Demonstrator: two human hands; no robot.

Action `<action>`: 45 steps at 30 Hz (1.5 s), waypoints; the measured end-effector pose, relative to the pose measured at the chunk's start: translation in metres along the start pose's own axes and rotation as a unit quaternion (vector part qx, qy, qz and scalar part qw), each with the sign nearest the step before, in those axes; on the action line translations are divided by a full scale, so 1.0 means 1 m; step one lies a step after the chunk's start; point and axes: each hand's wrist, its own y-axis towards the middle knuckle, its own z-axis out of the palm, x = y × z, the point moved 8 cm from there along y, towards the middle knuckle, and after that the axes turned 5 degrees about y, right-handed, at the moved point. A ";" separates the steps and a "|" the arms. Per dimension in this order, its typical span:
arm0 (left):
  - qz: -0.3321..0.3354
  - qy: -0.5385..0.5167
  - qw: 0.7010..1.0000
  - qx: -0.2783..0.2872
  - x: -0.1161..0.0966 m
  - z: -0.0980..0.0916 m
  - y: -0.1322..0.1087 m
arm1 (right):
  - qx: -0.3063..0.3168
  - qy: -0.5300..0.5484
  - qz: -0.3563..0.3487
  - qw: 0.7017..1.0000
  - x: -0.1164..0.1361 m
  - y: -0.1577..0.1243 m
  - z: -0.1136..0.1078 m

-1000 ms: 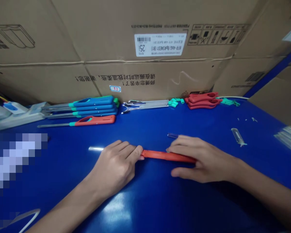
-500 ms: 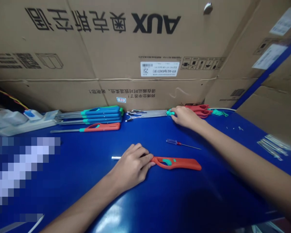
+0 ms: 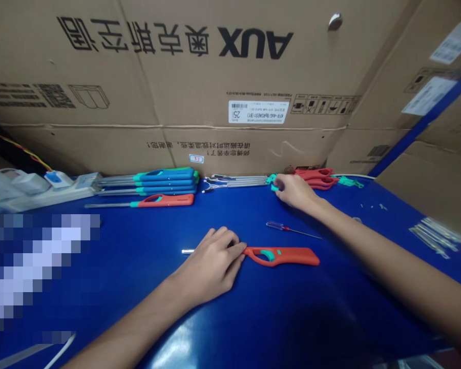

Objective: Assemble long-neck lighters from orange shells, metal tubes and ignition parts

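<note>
My left hand (image 3: 218, 264) is closed around the front of a red lighter (image 3: 297, 256) lying on the blue table. The lighter's metal tip (image 3: 187, 251) sticks out left of the hand, and its handle with a green trigger points right. At the back, my right hand (image 3: 295, 190) pinches a green piece (image 3: 274, 187) at the right end of several grey rods (image 3: 246, 181) with thin wires. Red handle parts (image 3: 318, 178) lie just behind and right of that hand. Between the hands rests a screwdriver (image 3: 278, 226) with a clear handle.
Blue lighters (image 3: 167, 180) and one red lighter (image 3: 172, 200) lie at the back left, beside a white power strip (image 3: 61, 193). Green parts (image 3: 349, 182) and metal pieces (image 3: 434, 236) lie to the right. A cardboard wall (image 3: 200, 107) closes off the back.
My right hand has drawn slightly toward me, and the green piece at its fingertips has shifted with it. My left hand keeps its hold on the lighter. The view has moved slightly.
</note>
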 end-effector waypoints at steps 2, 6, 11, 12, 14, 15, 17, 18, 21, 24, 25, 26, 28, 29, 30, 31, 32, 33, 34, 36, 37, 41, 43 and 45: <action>0.003 0.004 1.000 -0.002 0.000 -0.001 -0.001 | -0.010 0.055 -0.054 0.997 0.013 -0.014 -0.004; 0.008 0.012 1.000 -0.025 0.002 -0.005 -0.005 | -0.050 0.168 -0.204 0.963 0.052 -0.064 -0.015; 0.029 -0.007 0.997 -0.066 0.003 -0.013 -0.006 | -0.064 0.248 -0.378 0.890 0.088 -0.124 -0.011; 0.052 -0.024 0.995 -0.080 -0.001 -0.015 -0.006 | -0.075 0.248 -0.405 0.877 0.091 -0.132 -0.009; 0.107 -0.063 0.986 -0.115 -0.009 -0.020 -0.007 | -0.099 0.240 -0.436 0.862 0.094 -0.143 -0.006; 0.129 -0.079 0.980 -0.131 -0.013 -0.023 -0.008 | -0.108 0.235 -0.439 0.861 0.095 -0.145 -0.005; 0.143 -0.090 0.973 -0.154 -0.017 -0.027 -0.009 | -0.104 0.237 -0.435 0.862 0.095 -0.146 -0.003; 0.138 -0.088 0.973 -0.165 -0.017 -0.030 -0.009 | -0.086 0.242 -0.428 0.867 0.095 -0.144 -0.002; 0.104 -0.076 0.975 -0.182 -0.009 -0.036 -0.009 | 0.005 0.235 -0.384 0.893 0.094 -0.137 0.008; 0.084 -0.045 0.979 -0.181 0.008 -0.042 -0.007 | 0.076 0.161 -0.339 0.924 0.088 -0.133 0.018; 0.066 -0.021 0.982 -0.173 0.017 -0.043 -0.007 | 0.082 0.136 -0.329 0.931 0.086 -0.132 0.019; 0.051 -0.008 0.985 -0.165 0.026 -0.044 -0.006 | 0.085 0.115 -0.320 0.937 0.083 -0.131 0.019; 0.034 0.010 0.987 -0.158 0.042 -0.046 -0.007 | 0.094 0.083 -0.298 0.946 0.078 -0.130 0.018; 0.026 0.020 0.987 -0.158 0.049 -0.047 -0.008 | 0.103 0.073 -0.285 0.950 0.075 -0.129 0.018; 0.019 0.032 0.987 -0.156 0.055 -0.047 -0.009 | 0.117 0.068 -0.271 0.953 0.073 -0.127 0.019; 0.011 0.042 0.987 -0.157 0.059 -0.047 -0.010 | 0.133 0.066 -0.259 0.954 0.071 -0.127 0.020; 0.005 0.052 0.986 -0.155 0.063 -0.046 -0.010 | 0.148 0.067 -0.250 0.954 0.069 -0.126 0.020; 0.000 0.061 0.986 -0.153 0.065 -0.045 -0.010 | 0.161 0.072 -0.245 0.953 0.069 -0.126 0.021; -0.005 0.068 0.986 -0.150 0.066 -0.044 -0.010 | 0.170 0.077 -0.243 0.952 0.069 -0.126 0.021; -0.011 0.079 0.987 -0.140 0.067 -0.041 -0.009 | 0.177 0.089 -0.248 0.948 0.071 -0.127 0.021; -0.014 0.083 0.987 -0.136 0.067 -0.040 -0.009 | 0.176 0.092 -0.252 0.947 0.072 -0.127 0.021; -0.031 0.101 0.984 -0.144 0.075 -0.043 -0.010 | 0.160 0.086 -0.248 0.952 0.071 -0.125 0.020; -0.041 0.112 0.979 -0.167 0.081 -0.049 -0.012 | 0.138 0.082 -0.237 0.958 0.067 -0.122 0.017; -0.050 0.122 0.971 -0.198 0.087 -0.055 -0.014 | 0.120 0.081 -0.221 0.964 0.064 -0.119 0.014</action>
